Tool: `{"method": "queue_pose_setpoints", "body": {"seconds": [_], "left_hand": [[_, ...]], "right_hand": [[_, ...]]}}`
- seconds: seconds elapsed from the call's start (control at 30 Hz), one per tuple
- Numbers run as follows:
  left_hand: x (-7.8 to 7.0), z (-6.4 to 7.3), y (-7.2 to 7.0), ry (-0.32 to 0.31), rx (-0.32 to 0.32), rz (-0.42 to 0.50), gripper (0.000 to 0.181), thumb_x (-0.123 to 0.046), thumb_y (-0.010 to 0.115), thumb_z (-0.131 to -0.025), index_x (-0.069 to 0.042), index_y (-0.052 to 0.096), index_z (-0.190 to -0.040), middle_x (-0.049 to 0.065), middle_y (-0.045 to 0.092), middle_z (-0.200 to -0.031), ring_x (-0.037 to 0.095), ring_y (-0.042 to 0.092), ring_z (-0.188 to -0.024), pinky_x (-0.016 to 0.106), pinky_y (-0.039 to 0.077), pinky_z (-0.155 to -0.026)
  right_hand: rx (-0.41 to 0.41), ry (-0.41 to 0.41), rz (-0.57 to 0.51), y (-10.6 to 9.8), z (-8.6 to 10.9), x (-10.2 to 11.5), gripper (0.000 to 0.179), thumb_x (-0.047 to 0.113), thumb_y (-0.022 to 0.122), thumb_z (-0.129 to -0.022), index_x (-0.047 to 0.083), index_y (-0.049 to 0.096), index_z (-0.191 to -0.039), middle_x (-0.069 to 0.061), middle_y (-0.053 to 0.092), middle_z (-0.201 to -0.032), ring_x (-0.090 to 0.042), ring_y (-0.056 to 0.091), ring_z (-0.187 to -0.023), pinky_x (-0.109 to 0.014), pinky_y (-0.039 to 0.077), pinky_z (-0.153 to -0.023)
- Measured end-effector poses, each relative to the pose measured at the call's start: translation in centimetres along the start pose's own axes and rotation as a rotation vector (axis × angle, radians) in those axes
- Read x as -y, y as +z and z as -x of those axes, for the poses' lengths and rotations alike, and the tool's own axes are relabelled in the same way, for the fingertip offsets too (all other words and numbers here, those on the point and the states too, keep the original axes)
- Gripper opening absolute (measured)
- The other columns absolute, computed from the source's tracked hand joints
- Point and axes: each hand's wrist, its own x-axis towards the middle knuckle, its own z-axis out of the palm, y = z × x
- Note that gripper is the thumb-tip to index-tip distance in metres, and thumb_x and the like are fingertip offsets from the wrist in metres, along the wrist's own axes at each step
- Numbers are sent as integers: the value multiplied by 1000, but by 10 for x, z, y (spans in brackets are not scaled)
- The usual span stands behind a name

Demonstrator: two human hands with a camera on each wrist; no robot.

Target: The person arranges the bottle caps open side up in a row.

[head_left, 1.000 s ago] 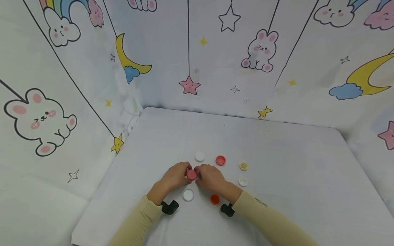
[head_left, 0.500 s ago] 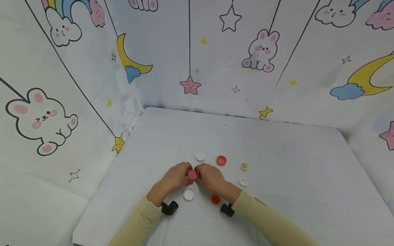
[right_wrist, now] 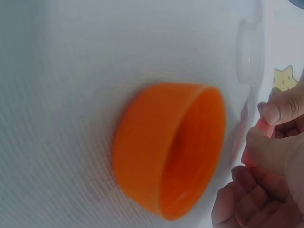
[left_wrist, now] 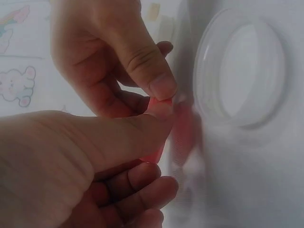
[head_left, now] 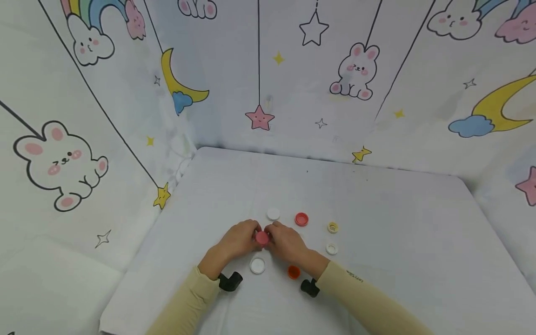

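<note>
A pinkish-red bottle cap [head_left: 262, 238] is held between both hands over the white table, its round face toward the head camera. My left hand [head_left: 238, 239] pinches it from the left, thumb pressed on the cap [left_wrist: 153, 154] in the left wrist view. From the right, my right hand [head_left: 286, 242] grips the same cap, and the two thumbs sit close together on it. Nearer the body lie a white ring-rimmed cap [head_left: 257, 265] and an orange cap [head_left: 294, 272]. The orange cap [right_wrist: 142, 142] looms large and hollow in the right wrist view.
Beyond the hands lie a white cap [head_left: 273, 214] and a red cap [head_left: 301, 219]. Off to the right are a small yellow cap [head_left: 332, 227] and a small white ring [head_left: 331, 249]. A cartoon-printed white sheet [head_left: 226, 70] stands behind the table [head_left: 377, 209].
Both hands stay in place around the red cap with hardly any movement. The head view has shifted very slightly; the other caps lie where they were.
</note>
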Motion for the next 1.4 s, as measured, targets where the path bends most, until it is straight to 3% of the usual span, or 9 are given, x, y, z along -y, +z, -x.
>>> {"method": "queue_pose_setpoints", "body": {"seconds": [0.2,0.43,0.6,0.83,1.03,1.2,1.4], "left_hand": [[-4,-1,-3,-1,17,20,28,-15,78,-81,-5,62,-102,2,57,-85,15,51,-75,33,44,-69],[-7,-3,-3,34,35,49,18,-22,64,-95,-5,64,-102,0,59,-84,15,52,-76,33,45,-72],[-7,-5,-3,32,16,120,20,-24,53,-101,-9,66,-97,-2,59,-79,11,52,-73,30,44,-69],[-4,-7,-1,-39,-61,185,23,-16,50,-103,-7,67,-114,-2,63,-78,9,55,-67,28,46,-62],[-3,-9,0,-64,-99,242,22,-9,51,-100,-5,61,-119,-2,64,-76,8,56,-63,28,46,-60],[-4,-8,-1,-78,-79,275,24,-11,61,-94,-8,57,-118,-3,62,-77,9,54,-63,26,44,-58],[-1,-6,1,-26,-55,221,30,-11,70,-86,-9,59,-115,-4,58,-76,9,51,-63,24,42,-56]], "right_hand": [[-15,-4,-12,-6,5,-1,27,17,72,-89,8,64,-112,-4,63,-101,-16,61,-84,-30,53,-77],[-49,17,-34,-13,8,-5,27,17,65,-94,10,66,-120,-4,67,-112,-19,65,-99,-34,53,-86],[-82,31,-26,-15,7,-7,30,22,64,-95,17,66,-125,0,70,-107,-14,65,-89,-29,53,-77],[-130,-22,5,-15,7,-6,45,19,72,-88,20,61,-132,4,69,-93,-8,59,-74,-20,47,-62],[-167,-71,89,-15,7,-5,49,21,77,-85,18,60,-131,3,65,-87,-8,58,-69,-17,45,-56],[-126,4,24,-20,6,-5,49,25,79,-83,12,64,-128,2,62,-82,-8,54,-68,-18,44,-57],[-93,32,-16,-17,5,-8,50,26,79,-83,8,64,-127,3,62,-79,-7,51,-65,-17,44,-58]]}}
